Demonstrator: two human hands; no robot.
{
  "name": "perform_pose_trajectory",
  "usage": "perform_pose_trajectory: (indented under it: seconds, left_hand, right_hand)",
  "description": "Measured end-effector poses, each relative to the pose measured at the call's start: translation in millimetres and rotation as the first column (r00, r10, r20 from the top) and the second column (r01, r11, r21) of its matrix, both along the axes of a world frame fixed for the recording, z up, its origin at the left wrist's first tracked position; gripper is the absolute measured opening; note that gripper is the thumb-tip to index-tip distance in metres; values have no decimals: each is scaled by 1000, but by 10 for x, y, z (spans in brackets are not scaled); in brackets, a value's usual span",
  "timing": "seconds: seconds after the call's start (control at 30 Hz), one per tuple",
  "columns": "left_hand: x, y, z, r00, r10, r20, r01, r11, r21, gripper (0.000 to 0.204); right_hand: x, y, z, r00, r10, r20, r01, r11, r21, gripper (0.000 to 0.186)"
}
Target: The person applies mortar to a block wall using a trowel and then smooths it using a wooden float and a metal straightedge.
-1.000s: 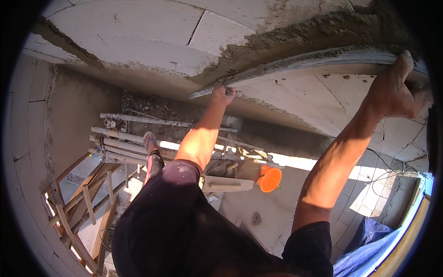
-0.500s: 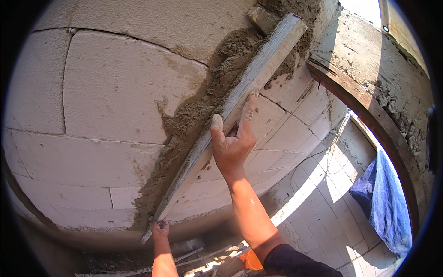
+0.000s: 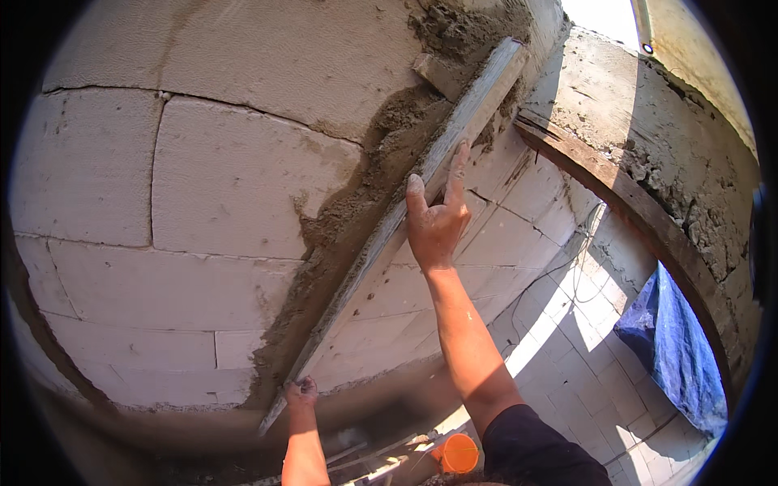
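A long, pale straightedge (image 3: 486,85) lies diagonally against a band of wet grey mortar (image 3: 340,211) on the light block wall (image 3: 227,170). My right hand (image 3: 438,219) grips its middle-upper part, with thumb and forefinger stretched along the bar and the other fingers curled, partly hidden. Low on the same bar, my left hand (image 3: 301,393) is closed around it near the bottom end. Both hands are dusted with mortar. A small block piece (image 3: 438,73) sits in the mortar beside the bar's upper end.
A rusty brown beam (image 3: 592,166) borders rough concrete (image 3: 681,162) at right, with a blue tarp (image 3: 673,348) hanging below it. Loose wires (image 3: 571,267) run down the paler wall. An orange bucket (image 3: 458,454) and some poles (image 3: 381,467) are at the bottom.
The view has swung up from body and scaffold to the wall. Since half a second ago, my right hand has moved higher along the straightedge; my left still holds the lower end.
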State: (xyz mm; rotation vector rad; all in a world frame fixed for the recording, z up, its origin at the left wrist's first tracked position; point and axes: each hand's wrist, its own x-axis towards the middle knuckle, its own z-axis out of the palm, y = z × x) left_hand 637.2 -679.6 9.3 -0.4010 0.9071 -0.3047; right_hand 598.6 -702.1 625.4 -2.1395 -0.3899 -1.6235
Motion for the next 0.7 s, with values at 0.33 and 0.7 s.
perform_pose_trajectory:
  seconds: [0.33,0.7]
  left_hand:
    - [-1083,-321,2048,900,-313,304,216,925,312,49]
    - [-2717,2111,1031,697,-696,-171,172,-69,983,64]
  right_hand:
    - [-404,-646,1103,975,3,220,-3,1000,1,72]
    - [-1633,144,-3230,670,158,-725,165,921,354,47]
